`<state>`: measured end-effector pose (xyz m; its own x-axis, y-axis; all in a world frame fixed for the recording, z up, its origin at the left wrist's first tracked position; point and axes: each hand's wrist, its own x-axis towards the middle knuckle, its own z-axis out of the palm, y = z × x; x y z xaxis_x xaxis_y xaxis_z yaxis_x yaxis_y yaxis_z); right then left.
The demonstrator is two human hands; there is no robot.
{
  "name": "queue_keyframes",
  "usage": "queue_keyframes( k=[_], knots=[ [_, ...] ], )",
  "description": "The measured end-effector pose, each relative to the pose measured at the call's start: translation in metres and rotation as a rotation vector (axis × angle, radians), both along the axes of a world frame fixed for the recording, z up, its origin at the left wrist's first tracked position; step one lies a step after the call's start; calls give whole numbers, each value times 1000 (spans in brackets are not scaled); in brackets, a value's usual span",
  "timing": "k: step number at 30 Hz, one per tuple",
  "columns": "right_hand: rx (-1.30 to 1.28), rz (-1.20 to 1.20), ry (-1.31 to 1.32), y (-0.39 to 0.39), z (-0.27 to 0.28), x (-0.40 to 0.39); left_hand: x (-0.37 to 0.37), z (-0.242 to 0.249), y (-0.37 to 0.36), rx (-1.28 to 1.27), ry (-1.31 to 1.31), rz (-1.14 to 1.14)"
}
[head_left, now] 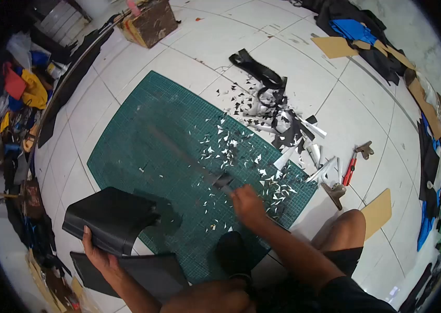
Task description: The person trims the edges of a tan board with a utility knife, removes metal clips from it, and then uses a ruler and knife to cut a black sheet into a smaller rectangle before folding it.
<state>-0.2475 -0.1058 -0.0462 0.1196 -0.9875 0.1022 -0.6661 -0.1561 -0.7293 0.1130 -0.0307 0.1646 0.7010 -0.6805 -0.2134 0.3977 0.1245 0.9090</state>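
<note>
My left hand [98,254] grips the near edge of a folded piece of black leather-like material [111,216], lifted over the near left corner of the green cutting mat [142,130]. My right hand [248,204] is closed on the end of a long thin metal ruler [184,156], blurred, which reaches diagonally across the mat toward the far left. Small white and black offcuts [231,148] lie scattered over the mat's right side.
A flat black sheet [142,271] lies by the mat's near edge. Black straps and white strips [270,99] are heaped right of the mat, with a red-handled tool [349,169] and brown cardboard pieces [378,211] beyond. Fabric piles line both sides; a cardboard box [150,23] stands far left.
</note>
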Motion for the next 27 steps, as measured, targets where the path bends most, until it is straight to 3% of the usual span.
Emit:
queue_keyframes(
  k=[5, 7, 8, 9, 10, 13, 16, 19, 21, 22, 23, 24, 25, 27],
  knots=[
    [26, -129, 162, -47, -16, -28, -6, 16, 5, 56, -17, 41],
    [-230, -53, 275, -87, -14, -75, -5, 14, 11, 38, -46, 40],
    [-111, -239, 368, -108, -24, -96, -4, 12, 13, 32, -26, 37],
    [-226, -279, 354, -127, -30, -124, -3, 8, 14, 26, -4, 32],
    [-283, -333, 525, -137, -29, -141, -2, 5, 17, 22, 16, 29],
    [-160, -348, 319, -148, -10, -166, -15, -3, 9, 56, -37, 85],
    [-138, -440, 248, -144, -27, -167, -8, -15, 8, 71, -17, 26],
    [-294, -483, 451, -137, -15, -146, -3, -13, 7, 67, -28, 29],
    [-414, -322, 395, -146, -24, -113, -7, -13, 2, 70, -28, 36],
    [-161, -90, 297, -140, 1, -78, -10, -10, 2, 82, -26, 28],
    [-451, 166, 251, -130, 4, -47, -12, -10, 0, 95, -27, 17],
    [-272, 315, 378, -111, 25, -7, -9, -14, -1, 116, -30, 23],
    [-315, 669, 120, -113, 8, 11, -10, -16, -2, 123, -34, 14],
    [-380, 863, 150, -92, -21, 46, -12, -18, -4, 126, -40, -5]
  ],
)
